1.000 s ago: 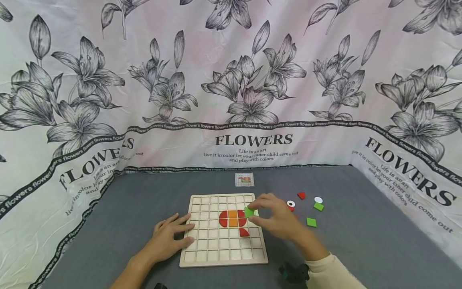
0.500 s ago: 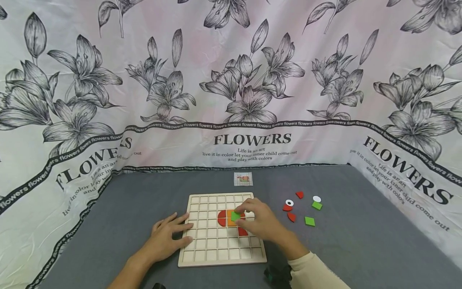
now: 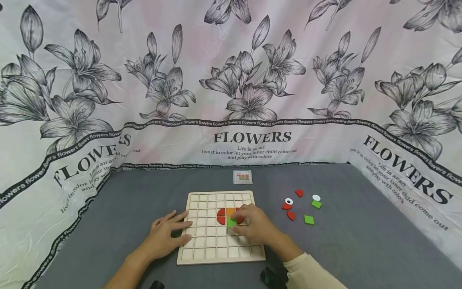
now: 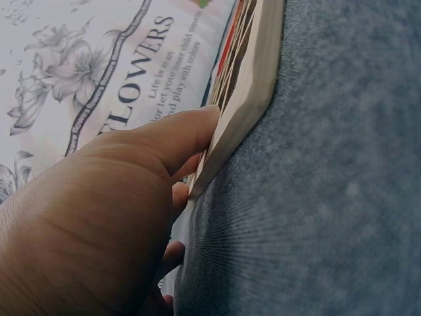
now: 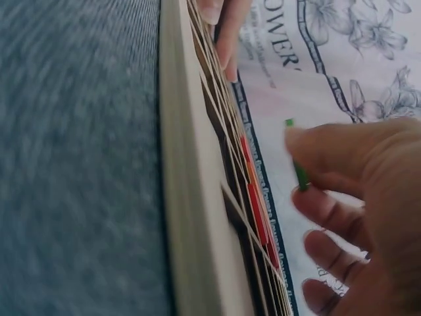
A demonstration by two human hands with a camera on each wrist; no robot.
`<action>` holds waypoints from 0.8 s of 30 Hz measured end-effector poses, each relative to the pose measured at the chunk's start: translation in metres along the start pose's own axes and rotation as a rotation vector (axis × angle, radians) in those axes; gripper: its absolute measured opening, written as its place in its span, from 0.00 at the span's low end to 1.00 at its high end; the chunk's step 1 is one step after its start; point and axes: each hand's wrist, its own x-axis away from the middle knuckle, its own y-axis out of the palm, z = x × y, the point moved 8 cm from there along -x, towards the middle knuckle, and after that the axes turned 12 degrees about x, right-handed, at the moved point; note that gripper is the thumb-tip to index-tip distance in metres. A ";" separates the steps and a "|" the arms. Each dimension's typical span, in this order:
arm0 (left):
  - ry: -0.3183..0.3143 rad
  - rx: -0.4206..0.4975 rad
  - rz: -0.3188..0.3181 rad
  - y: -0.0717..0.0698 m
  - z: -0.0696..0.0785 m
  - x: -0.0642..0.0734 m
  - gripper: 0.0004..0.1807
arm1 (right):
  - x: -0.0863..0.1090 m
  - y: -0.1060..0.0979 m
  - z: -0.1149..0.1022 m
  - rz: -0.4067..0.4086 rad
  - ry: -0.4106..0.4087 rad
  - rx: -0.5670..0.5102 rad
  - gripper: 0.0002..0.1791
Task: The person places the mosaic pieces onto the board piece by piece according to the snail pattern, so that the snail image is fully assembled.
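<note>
A wooden grid board [image 3: 202, 253] lies on the grey cloth with red curved pieces [image 3: 221, 216] and an orange square tile [image 3: 230, 210] set in its cells. Above the board my right hand [image 3: 258, 226] pinches a green square tile [image 3: 232, 222] between thumb and fingers. In the right wrist view that green tile [image 5: 300, 172] appears edge-on, raised over the board. My left hand [image 3: 167, 235] rests at the board's left edge, fingers spread. Its thumb [image 4: 197, 125] touches the frame in the left wrist view. The right hand hides some cells beneath it.
Right of the board lie loose red pieces [image 3: 299, 193], green square tiles [image 3: 309, 220], a white disc [image 3: 316, 198] and a white disc with a black dot [image 3: 288, 201]. Behind the board is a small picture card [image 3: 242, 177]. A flower-printed curtain [image 3: 252, 148] encloses the table.
My right hand has carried the green tile leftward from the board's right side, then slightly nearer, over the orange and red pieces. The left hand has stayed at the board's edge.
</note>
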 end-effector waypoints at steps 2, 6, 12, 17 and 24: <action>0.001 -0.008 0.000 0.000 0.000 0.000 0.25 | 0.002 0.003 0.001 -0.012 -0.003 0.022 0.09; 0.002 -0.013 0.002 0.000 0.001 -0.001 0.25 | 0.004 0.008 0.003 -0.031 -0.004 0.056 0.11; 0.001 -0.022 0.004 0.000 0.002 -0.001 0.25 | 0.006 0.010 0.001 -0.033 -0.023 0.083 0.11; -0.001 -0.023 0.003 -0.001 0.001 0.000 0.26 | 0.006 0.010 -0.001 -0.035 -0.029 0.085 0.11; -0.005 -0.028 0.005 -0.001 -0.001 0.000 0.26 | 0.007 0.011 0.000 -0.033 -0.029 0.102 0.11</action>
